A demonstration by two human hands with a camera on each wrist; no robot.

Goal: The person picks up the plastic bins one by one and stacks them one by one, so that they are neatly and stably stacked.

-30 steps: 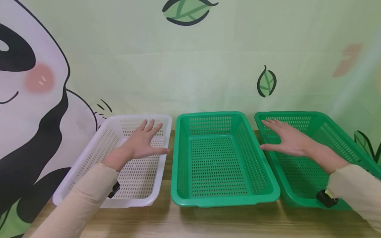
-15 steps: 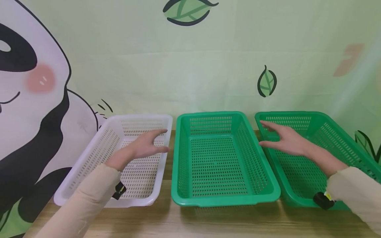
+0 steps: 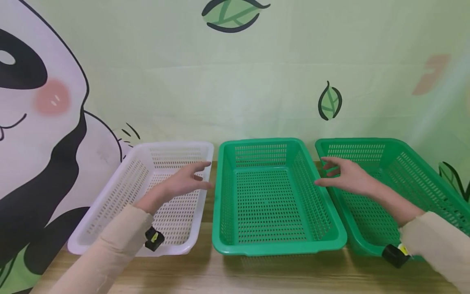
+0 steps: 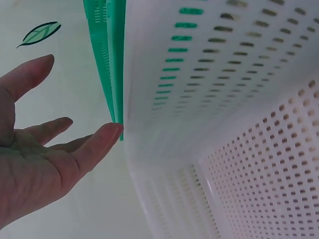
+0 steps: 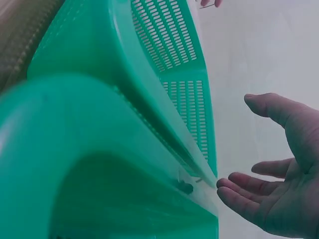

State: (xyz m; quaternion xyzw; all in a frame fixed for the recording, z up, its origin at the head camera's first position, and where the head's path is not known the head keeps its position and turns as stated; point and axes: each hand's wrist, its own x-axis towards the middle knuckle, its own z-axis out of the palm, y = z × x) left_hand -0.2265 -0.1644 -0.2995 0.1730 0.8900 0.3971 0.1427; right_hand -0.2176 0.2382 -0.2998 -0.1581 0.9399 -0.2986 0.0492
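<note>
My left hand (image 3: 185, 179) hovers over the right side of the white basket (image 3: 137, 253), holding nothing. Its thumb and fingers are apart and point toward the middle green basket (image 3: 279, 248). My right hand (image 3: 346, 176) hangs over the left rim of the right-hand green basket (image 3: 371, 248), also holding nothing. Its fingers bend gently, and the thumb reaches over toward the middle basket's right rim. In the left wrist view, the left hand (image 4: 45, 154) shows its palm beside the white wall. The right wrist view has the right hand (image 5: 279, 184) with loosely bent fingers above green rims.
All three perforated baskets stand side by side on a wooden table (image 3: 220, 277), with a narrow gap between the white and middle ones. Behind them hangs a pale green cloth (image 3: 165, 81) printed with a panda (image 3: 40, 143) and leaves. A small black device sits at each wrist.
The spread fingers of both hands have drawn together and bent a little. Both hands have moved slightly inward, toward the middle basket. The baskets have stayed in place.
</note>
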